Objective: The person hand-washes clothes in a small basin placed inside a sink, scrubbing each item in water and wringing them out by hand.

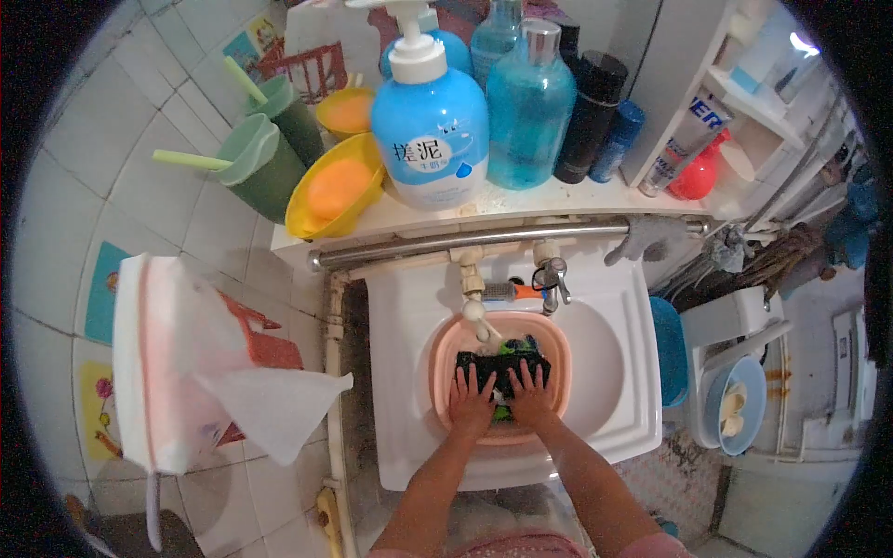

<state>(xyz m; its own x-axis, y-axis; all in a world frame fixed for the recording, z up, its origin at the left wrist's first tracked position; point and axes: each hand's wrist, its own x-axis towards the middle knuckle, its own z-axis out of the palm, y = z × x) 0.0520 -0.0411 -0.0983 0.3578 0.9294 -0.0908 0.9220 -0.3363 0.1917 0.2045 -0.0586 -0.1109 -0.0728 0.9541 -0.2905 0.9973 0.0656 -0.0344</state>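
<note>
We see soft, dark, crumpled cloth (500,365) with bright green patches inside the round, smooth pink basin (565,358). Our left hand (473,402) lies on its near left corner, our right hand (532,395) on its near right, fingers of both spread open over the fabric. The basin sits by the left edge of the glossy white sink (609,358); an orange-handled brush (512,291) lies near the sink's back edge.

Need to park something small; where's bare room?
The sink is bare between the pink tub and its own right rim; a narrower strip lies left of the tub. The shelf is crowded with bottles and yellow bowls.
</note>
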